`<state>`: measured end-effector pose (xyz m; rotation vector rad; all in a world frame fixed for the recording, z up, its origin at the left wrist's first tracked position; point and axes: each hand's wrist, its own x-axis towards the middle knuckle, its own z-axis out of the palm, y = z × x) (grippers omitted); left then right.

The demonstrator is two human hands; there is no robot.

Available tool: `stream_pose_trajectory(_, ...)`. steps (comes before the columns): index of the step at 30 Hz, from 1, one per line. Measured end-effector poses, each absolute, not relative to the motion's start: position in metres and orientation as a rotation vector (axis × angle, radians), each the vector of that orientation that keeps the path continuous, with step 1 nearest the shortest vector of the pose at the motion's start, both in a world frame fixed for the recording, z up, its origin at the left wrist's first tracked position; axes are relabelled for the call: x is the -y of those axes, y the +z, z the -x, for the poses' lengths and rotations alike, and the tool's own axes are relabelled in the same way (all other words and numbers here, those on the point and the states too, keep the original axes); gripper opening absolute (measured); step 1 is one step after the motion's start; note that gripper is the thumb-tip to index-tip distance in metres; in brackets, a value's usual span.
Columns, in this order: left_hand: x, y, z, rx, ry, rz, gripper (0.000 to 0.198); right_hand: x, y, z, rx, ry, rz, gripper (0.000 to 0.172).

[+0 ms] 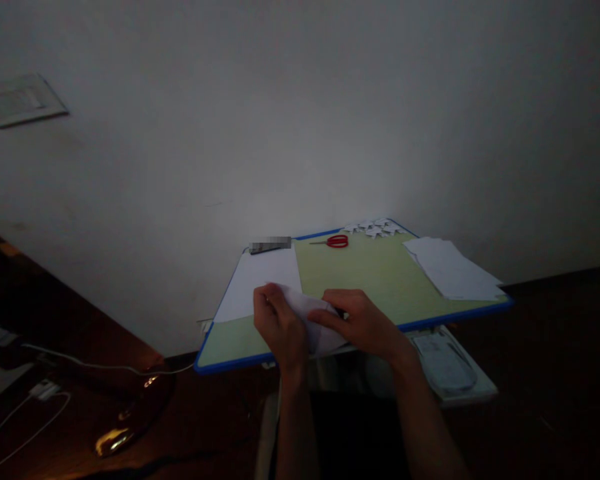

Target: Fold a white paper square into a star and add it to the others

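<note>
My left hand [276,325] and my right hand [361,321] both pinch a folded piece of white paper [314,317] over the near edge of a small green table [380,273] with a blue rim. Fingers of both hands are curled onto the paper. A white sheet [260,283] lies flat on the table just beyond my left hand.
Red-handled scissors [336,241] lie at the table's far side, beside a cluster of small white paper pieces [375,228]. A stack of white sheets [453,270] sits at the right. A dark ruler-like bar [270,245] lies far left. White cables [40,387] run across the dark floor at left.
</note>
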<state>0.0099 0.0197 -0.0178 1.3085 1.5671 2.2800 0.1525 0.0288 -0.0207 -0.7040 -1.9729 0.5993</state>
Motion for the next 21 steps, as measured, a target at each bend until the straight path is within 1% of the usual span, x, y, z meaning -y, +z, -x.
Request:
stream_pose_trajectory(3, -0.0186, -0.0183, -0.0108, -1.567, 2.289, -1.295, 0.047, -0.0289, -0.0213, -0.1521, 1.977, 0.597, 0.694, 0.047)
stream_pose_trajectory(9, -0.0226, -0.0213, -0.0113, -1.472, 2.294, -1.16, 0.056, -0.0296, -0.0234, -0.154, 1.958, 0.582, 0.701, 0.046)
stream_pose_trajectory(15, -0.0259, -0.0231, -0.0065, -1.409, 2.315, -1.169, 0.046, -0.0288, -0.022, -0.1567, 1.96, 0.575, 0.714, 0.048)
stream_pose_trajectory(21, -0.0267, -0.0238, -0.0075, -1.401, 2.343, -1.183, 0.052, -0.0291, -0.0211, -0.1581, 1.948, 0.593, 0.683, 0.049)
